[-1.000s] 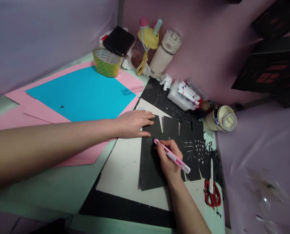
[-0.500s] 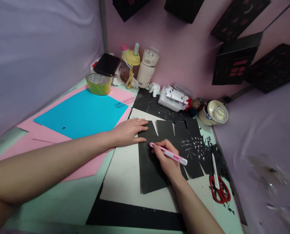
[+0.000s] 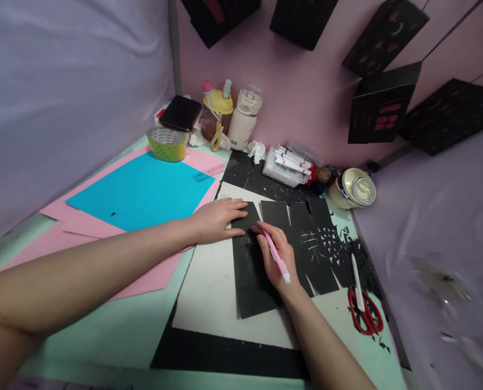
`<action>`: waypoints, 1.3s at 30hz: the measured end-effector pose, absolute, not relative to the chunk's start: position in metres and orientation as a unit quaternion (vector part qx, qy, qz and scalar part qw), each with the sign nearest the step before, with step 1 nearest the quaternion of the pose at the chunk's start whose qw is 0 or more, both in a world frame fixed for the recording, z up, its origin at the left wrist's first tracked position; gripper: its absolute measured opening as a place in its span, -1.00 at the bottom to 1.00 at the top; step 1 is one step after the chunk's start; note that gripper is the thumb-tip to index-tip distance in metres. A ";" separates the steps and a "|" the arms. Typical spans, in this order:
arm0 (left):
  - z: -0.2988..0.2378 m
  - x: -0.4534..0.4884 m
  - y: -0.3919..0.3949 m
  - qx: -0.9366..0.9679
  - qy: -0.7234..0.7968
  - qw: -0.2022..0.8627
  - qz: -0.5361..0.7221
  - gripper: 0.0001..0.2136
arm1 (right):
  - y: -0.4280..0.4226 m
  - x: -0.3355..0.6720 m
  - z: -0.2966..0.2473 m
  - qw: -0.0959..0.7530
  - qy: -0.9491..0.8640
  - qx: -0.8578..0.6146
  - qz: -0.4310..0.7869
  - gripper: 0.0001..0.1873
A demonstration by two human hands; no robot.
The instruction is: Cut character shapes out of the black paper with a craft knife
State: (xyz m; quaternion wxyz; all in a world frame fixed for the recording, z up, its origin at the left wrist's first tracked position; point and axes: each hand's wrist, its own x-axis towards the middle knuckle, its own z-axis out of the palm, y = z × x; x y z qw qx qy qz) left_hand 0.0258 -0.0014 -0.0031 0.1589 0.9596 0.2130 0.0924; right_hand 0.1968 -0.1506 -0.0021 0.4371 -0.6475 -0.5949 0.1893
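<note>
My left hand (image 3: pixel 219 221) lies with its fingers stretched out on the left part of a black paper sheet (image 3: pixel 252 300), pressing it down. My right hand (image 3: pixel 279 254) grips a slim pink utility knife (image 3: pixel 277 254) with a pale end, its tip low over the same sheet close to my left fingers. Whether the blade touches the paper is hidden by my fingers. Faint pencil-like lines show on the sheet between the hands. Farther right, it bears cut-out character strokes (image 3: pixel 316 244), and wedge-shaped notches run along its edges. A white board (image 3: pixel 208 287) lies beneath it.
Red-handled scissors (image 3: pixel 365 314) and a white pen-like tool lie at right among black scraps. Blue (image 3: pixel 143 189) and pink sheets cover the left side. Behind stand a tape roll (image 3: pixel 167 145), bottles, a marker box (image 3: pixel 285 165) and a jar (image 3: pixel 353 188). Black paper lanterns (image 3: pixel 381 103) hang above.
The knife has turned in my right hand to a steeper angle, its back end swinging toward me. My right fingertips have moved slightly farther away from me. My left hand stays on the sheet.
</note>
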 end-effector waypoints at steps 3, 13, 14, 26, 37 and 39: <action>-0.005 0.027 -0.001 0.958 0.216 0.162 0.093 -0.47 | -0.150 0.200 0.007 0.452 -0.576 -0.654 0.193 -0.70; -0.004 0.025 -0.003 0.960 0.190 0.158 0.135 -0.57 | -0.139 0.208 0.010 0.481 -0.444 -0.682 0.326 -0.85; -0.004 0.025 -0.003 0.961 0.180 0.153 0.144 -0.62 | -0.139 0.208 0.010 0.474 -0.446 -0.684 0.329 -0.84; -0.004 0.025 -0.004 0.972 0.085 0.130 0.174 -0.83 | -0.136 0.208 0.014 0.451 -0.442 -0.696 0.342 -0.78; -0.008 0.029 -0.009 0.960 0.109 0.192 0.173 -0.80 | -0.138 0.208 0.012 0.456 -0.446 -0.688 0.347 -0.78; -0.008 0.028 -0.010 0.958 0.109 0.200 0.173 -0.81 | -0.138 0.208 0.013 0.455 -0.448 -0.686 0.348 -0.78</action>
